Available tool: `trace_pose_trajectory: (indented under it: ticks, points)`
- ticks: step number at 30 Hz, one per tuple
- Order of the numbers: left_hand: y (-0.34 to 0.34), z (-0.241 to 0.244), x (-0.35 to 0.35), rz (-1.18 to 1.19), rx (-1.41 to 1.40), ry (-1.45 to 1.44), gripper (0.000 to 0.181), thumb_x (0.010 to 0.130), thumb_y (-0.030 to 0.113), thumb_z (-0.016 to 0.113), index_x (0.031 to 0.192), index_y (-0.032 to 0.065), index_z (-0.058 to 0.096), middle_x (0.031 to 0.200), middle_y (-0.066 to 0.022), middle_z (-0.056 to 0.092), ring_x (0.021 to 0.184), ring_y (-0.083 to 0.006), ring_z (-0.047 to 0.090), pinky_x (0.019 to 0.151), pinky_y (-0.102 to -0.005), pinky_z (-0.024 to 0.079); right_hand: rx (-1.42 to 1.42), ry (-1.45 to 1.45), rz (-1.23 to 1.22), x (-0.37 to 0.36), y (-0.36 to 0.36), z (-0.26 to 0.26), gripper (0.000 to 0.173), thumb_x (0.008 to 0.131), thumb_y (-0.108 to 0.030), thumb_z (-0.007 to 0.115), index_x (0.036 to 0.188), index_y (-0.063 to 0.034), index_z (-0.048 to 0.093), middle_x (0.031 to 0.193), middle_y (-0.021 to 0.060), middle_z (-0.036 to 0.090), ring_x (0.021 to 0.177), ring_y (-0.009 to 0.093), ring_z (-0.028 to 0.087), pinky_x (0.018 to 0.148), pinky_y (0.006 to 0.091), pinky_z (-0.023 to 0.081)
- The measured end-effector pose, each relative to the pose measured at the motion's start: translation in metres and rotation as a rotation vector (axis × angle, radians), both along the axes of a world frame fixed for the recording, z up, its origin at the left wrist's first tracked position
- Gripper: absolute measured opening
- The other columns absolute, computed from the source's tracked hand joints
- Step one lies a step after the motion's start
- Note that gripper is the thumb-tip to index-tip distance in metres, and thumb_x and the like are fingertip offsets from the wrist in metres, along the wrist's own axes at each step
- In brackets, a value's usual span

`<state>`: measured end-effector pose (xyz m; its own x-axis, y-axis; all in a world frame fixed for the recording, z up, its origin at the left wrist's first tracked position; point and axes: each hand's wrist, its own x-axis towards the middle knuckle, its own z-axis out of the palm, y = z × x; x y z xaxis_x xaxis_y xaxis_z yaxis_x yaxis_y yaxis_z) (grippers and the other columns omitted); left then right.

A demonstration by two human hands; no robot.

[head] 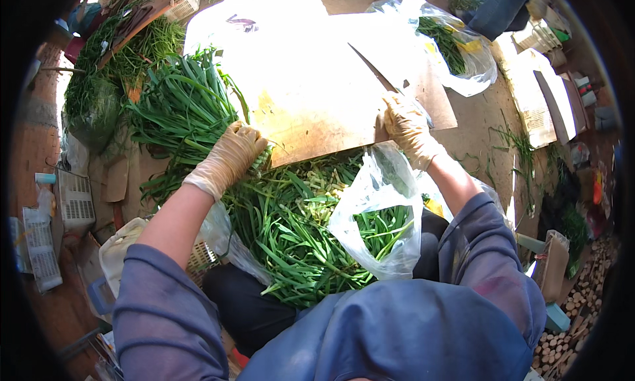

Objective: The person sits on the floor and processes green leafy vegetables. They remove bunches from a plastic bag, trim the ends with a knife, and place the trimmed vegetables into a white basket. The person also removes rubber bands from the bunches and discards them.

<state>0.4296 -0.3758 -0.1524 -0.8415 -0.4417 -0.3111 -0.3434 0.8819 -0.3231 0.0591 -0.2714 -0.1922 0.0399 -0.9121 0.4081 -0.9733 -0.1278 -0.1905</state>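
My gloved left hand (237, 155) is closed on the stalk end of a bunch of long green leafy stalks (183, 103), at the left edge of a wooden board (317, 128). The leaves fan out up and to the left. At the board's right side, my gloved right hand (408, 125) grips a knife, its handle hidden in the fist. The knife's long blade (371, 66) points away and to the left over the board. Below the board, a clear plastic bag (382, 197) lies open on my lap, full of cut leaves and short stalk pieces (307, 247).
Glare washes out much of the board. Another plastic bag of greens (446, 48) stands at the far right, near a person's leg (501, 9). More greens (94, 93) are piled at the left. Plastic crates (74, 197) line the left side; cut logs (565, 326) lie at lower right.
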Motion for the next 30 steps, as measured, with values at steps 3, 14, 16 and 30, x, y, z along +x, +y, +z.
trace_pose_trajectory:
  ticks: [3,14,16,30]
  points:
    - [-0.001,0.0,-0.001,-0.001,0.008,0.005,0.07,0.059,0.036,0.086,0.113,0.0112,0.05,0.113,-0.0063,0.057,0.116,-0.023,0.052,0.106,-0.0406,0.035,0.104,0.083,-0.099,-0.002,0.001,-0.012,0.023,0.084,-0.004,0.052,0.107,-0.0046,0.056,0.1,0.0194,0.06,0.091,0.037,0.059,0.081,0.0427,0.049]
    - [-0.001,0.004,0.001,-0.023,0.026,0.048,0.066,0.059,0.033,0.085,0.112,0.0113,0.051,0.111,-0.0066,0.059,0.113,-0.0235,0.055,0.106,-0.0396,0.035,0.282,-0.627,0.558,0.115,-0.003,0.012,0.031,0.09,-0.007,0.052,0.122,-0.0062,0.056,0.097,0.0178,0.065,0.083,0.027,0.066,0.076,0.0384,0.055]
    - [-0.001,0.003,0.001,-0.025,0.02,0.088,0.061,0.062,0.029,0.083,0.111,0.0113,0.052,0.109,-0.0068,0.06,0.111,-0.0237,0.056,0.105,-0.0394,0.036,0.025,-0.516,0.529,0.125,-0.05,0.009,0.028,0.091,-0.008,0.051,0.117,-0.0029,0.059,0.096,0.017,0.065,0.086,0.029,0.065,0.079,0.0407,0.054]
    - [-0.003,-0.011,0.004,-0.043,-0.025,0.226,0.02,0.086,0.017,0.054,0.106,0.0128,0.055,0.106,-0.0034,0.061,0.108,-0.0203,0.057,0.104,-0.0398,0.037,0.501,-0.364,0.125,0.155,-0.248,-0.004,0.053,0.096,-0.028,0.05,0.145,-0.0146,0.033,0.146,0.0152,0.039,0.122,0.034,0.051,0.105,0.0413,0.037]
